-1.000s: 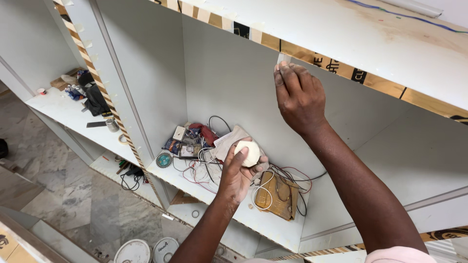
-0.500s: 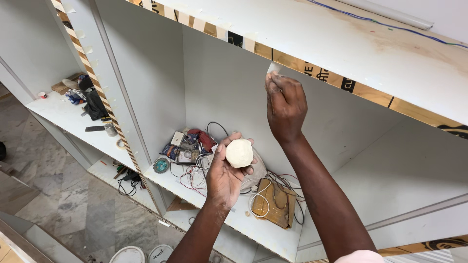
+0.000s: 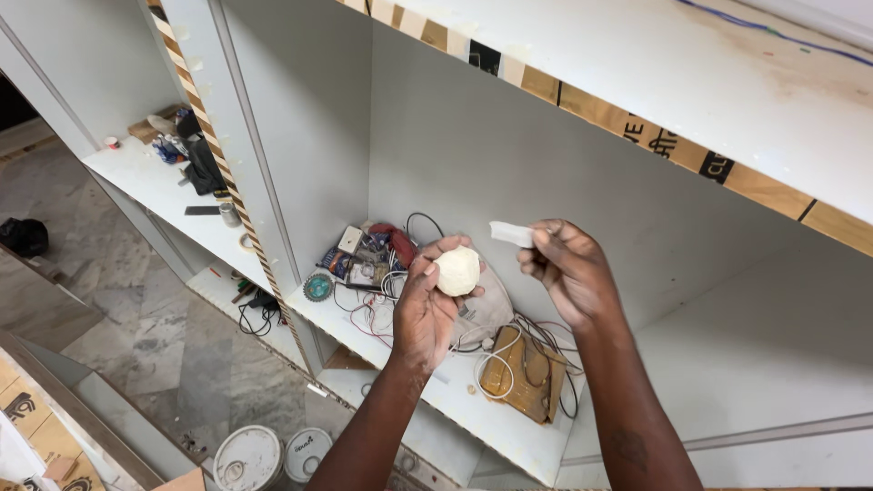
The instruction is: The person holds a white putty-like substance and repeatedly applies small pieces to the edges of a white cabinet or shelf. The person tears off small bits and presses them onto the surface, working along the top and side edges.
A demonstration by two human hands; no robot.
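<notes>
My left hand [image 3: 427,305] is raised in front of a white shelf unit and holds a pale, round lump of putty-like material [image 3: 456,271] in its fingertips. Just to its right, my right hand [image 3: 564,271] pinches a small flat white scraper-like piece [image 3: 511,234] between thumb and fingers, its tip pointing left, close above the lump. The two hands are near each other, not touching.
Below the hands, the white shelf [image 3: 473,409] carries tangled wires, a small circular blade [image 3: 318,287], a cloth bag and a wooden board [image 3: 523,373]. The shelf edge above has bare plywood [image 3: 637,127]. Tools lie on a left shelf [image 3: 155,182]. Two white buckets [image 3: 247,459] stand on the floor.
My right hand has come down from the plywood edge of the upper shelf to beside the lump. My left hand has lifted the lump slightly higher.
</notes>
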